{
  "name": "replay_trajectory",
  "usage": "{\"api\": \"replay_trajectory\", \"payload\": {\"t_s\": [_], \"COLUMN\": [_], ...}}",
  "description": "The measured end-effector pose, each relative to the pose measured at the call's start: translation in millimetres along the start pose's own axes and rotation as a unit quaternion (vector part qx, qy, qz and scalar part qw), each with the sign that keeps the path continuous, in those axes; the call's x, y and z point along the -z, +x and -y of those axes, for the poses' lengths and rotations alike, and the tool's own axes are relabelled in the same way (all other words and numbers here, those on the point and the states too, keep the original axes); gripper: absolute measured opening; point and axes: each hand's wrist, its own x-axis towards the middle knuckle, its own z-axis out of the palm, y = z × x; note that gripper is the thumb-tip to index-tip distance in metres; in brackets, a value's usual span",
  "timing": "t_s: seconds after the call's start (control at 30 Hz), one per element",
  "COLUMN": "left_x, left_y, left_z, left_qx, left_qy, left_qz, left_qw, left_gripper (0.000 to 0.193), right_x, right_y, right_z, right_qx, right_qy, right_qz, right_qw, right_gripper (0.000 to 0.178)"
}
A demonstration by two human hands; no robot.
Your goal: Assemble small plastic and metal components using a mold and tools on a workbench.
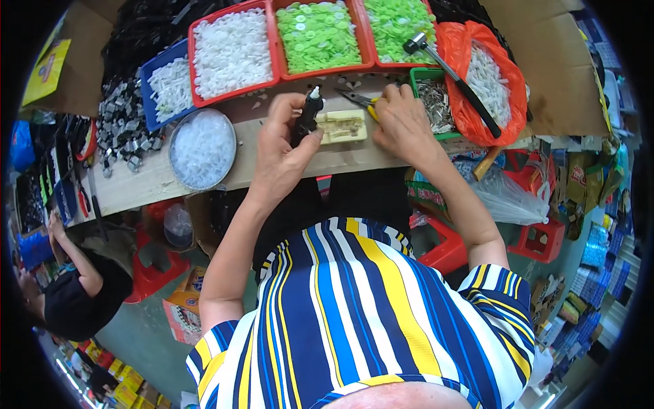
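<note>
My left hand (281, 146) is closed around a black plastic part (310, 112), held upright, with a white tip at its top. Close by on the bench lies a cream rectangular block (343, 127) with a brownish recess. At the block's right end my right hand (407, 128) has its fingers curled on the yellow handles of a pair of pliers (360, 99). The jaws of the pliers point left, toward the black part. Small white pieces are scattered on the bench (255, 167) just beyond my hands.
Red trays (274, 41) of white and green plastic pieces line the back. A blue tray (144, 102) and a round bowl (231, 160) stand left. To the right are a green tray (414, 85) of metal parts, a red bag (455, 41) and a hammer (470, 99). Another person (85, 293) sits left.
</note>
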Motion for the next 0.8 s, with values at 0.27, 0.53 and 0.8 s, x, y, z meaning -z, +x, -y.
{"api": "replay_trajectory", "payload": {"t_s": [0.27,0.53,0.8], "left_x": [7.2,-1.4,2.2], "left_y": [-13.8,-16.0,-16.0], "left_z": [-8.2,-9.1,-7.7], "left_qx": [0.052,0.028,0.107], "left_qy": [0.057,0.067,-0.009], "left_qz": [0.012,0.063,0.151], "left_qw": [0.997,0.995,0.983], "left_gripper": [0.031,0.025,0.029], "right_x": [7.1,34.8,33.4], "right_y": [0.2,-11.8,-27.3], "right_z": [4.9,36.6,34.5], "right_qx": [-0.026,0.039,0.034], "right_qy": [0.056,0.19,0.217], "right_qz": [-0.041,-0.066,-0.014], "right_qw": [0.997,0.979,0.976], "right_gripper": [0.012,0.019,0.01]}}
